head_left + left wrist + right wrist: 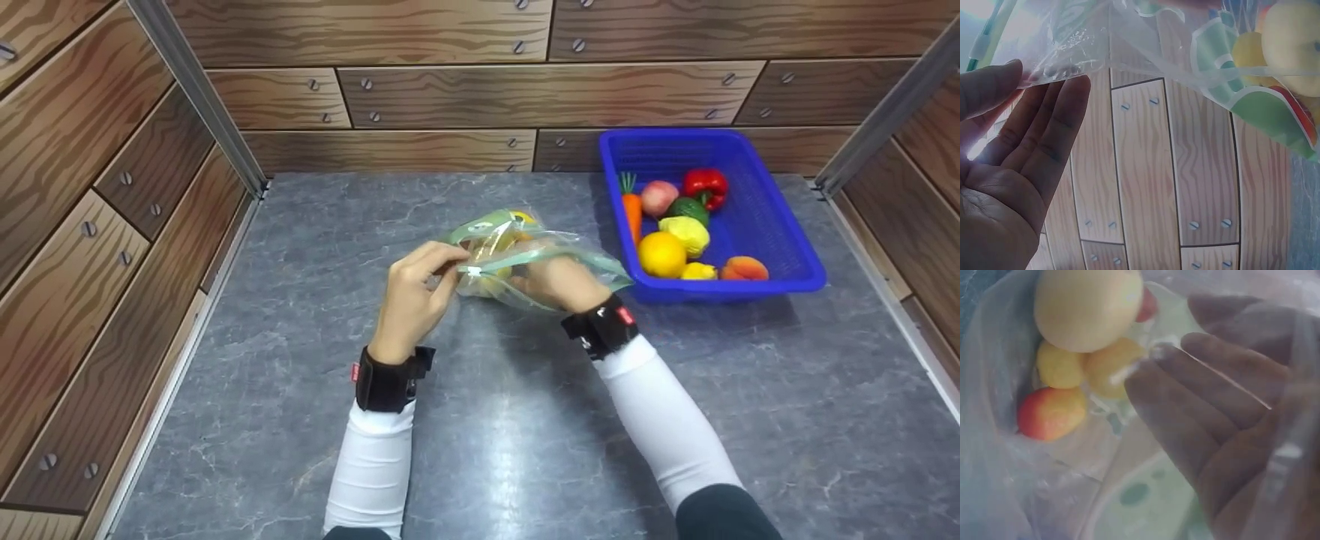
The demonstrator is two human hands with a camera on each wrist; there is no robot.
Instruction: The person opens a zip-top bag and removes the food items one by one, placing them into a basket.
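In the head view, two hands work at one clear zip bag (491, 241), which sits over the grey table (262, 375), left of one blue basket (720, 286). The left hand (416, 289) pinches the bag's edge beside one white slider (474, 271); the right hand (566, 281) reaches in through the mouth. Each wrist wears one black strap (386, 381). Eight pieces lie in the basket: one carrot (633, 217), one pink fruit (660, 199), one red pepper (703, 186), one dark green piece (688, 210), one knobbly pale-yellow piece (688, 234), one orange (662, 255), one small yellow piece (699, 271) and one peach (745, 268).

In the left wrist view, the thumb and fingers nip the clear film between them. Through the bag at right show one large pale fruit (1292, 45), one smaller yellow one and some red.

In the right wrist view, five pieces show in the bag: the large pale fruit, two yellow fruits (1060, 365), one red-and-yellow fruit (1053, 413) and one partly hidden red piece (1147, 306). The right fingers stretch out toward them, gripping nothing; whether a fingertip touches a yellow fruit, I cannot tell.
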